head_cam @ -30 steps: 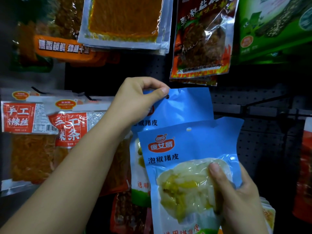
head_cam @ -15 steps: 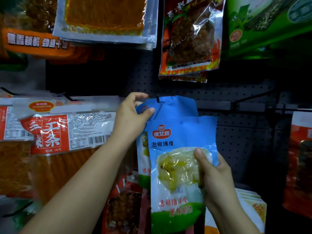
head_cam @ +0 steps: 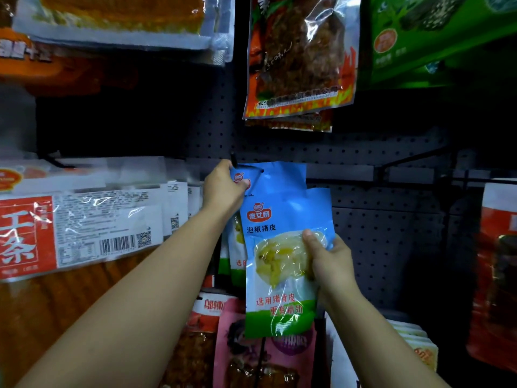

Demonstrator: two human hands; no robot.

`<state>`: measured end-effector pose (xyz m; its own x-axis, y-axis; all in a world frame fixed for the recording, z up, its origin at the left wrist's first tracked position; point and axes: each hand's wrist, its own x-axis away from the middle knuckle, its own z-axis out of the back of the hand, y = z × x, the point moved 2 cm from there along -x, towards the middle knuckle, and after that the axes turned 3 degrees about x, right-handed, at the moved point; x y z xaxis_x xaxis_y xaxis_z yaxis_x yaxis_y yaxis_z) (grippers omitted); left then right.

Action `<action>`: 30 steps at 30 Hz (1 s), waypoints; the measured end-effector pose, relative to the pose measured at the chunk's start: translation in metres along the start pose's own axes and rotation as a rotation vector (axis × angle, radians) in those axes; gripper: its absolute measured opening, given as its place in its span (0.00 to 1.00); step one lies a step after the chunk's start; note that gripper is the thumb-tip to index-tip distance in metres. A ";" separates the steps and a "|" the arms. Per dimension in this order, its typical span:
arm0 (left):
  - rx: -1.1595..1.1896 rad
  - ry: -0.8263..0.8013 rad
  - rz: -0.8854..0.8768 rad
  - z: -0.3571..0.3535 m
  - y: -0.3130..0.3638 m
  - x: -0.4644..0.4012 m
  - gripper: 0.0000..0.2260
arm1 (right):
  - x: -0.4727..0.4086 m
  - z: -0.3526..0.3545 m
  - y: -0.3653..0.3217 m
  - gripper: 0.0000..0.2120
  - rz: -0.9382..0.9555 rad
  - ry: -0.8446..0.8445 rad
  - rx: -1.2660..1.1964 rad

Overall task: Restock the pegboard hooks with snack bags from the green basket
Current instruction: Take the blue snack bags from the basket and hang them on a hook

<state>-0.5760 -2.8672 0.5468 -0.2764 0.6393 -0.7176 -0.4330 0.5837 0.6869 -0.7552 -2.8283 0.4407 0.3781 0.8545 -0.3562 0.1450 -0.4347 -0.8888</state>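
Snack bags in blue and green are being handled at the dark pegboard. One blue bag is pinched at its top corner by the left hand, right beside the black hook tip that projects from the board. A second blue bag is gripped by the right hand, thumb curled over its clear window, and is held in front of and slightly below the first one. The green basket is not in view.

Whether the hang hole of the upper bag is already threaded cannot be told (the fingers cover that spot). If it is not, the bag could be released too soon and dropped onto the packets below. The header could also be creased or torn should it be forced against the hook tip off-centre. The front bag, held only by its middle, might sag and block sight of the hook.
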 end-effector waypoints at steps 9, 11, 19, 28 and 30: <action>0.073 -0.016 0.033 -0.003 -0.011 0.011 0.22 | 0.011 0.017 0.005 0.03 0.083 0.099 0.067; 0.105 -0.028 0.016 0.001 -0.007 0.026 0.28 | 0.019 0.019 -0.001 0.03 0.092 0.084 0.061; 0.377 -0.125 0.157 0.024 0.004 0.086 0.22 | 0.065 0.007 -0.035 0.01 0.067 -0.062 -0.203; 0.752 -0.143 0.179 0.063 0.024 0.126 0.04 | 0.092 0.014 -0.052 0.16 0.198 -0.186 -0.102; 0.721 -0.105 0.114 0.073 0.029 0.133 0.05 | 0.094 0.013 -0.069 0.14 0.294 -0.221 -0.096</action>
<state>-0.5624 -2.7292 0.4796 -0.1864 0.7392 -0.6472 0.2747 0.6717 0.6880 -0.7413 -2.7143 0.4650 0.2111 0.7256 -0.6549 0.1488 -0.6861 -0.7121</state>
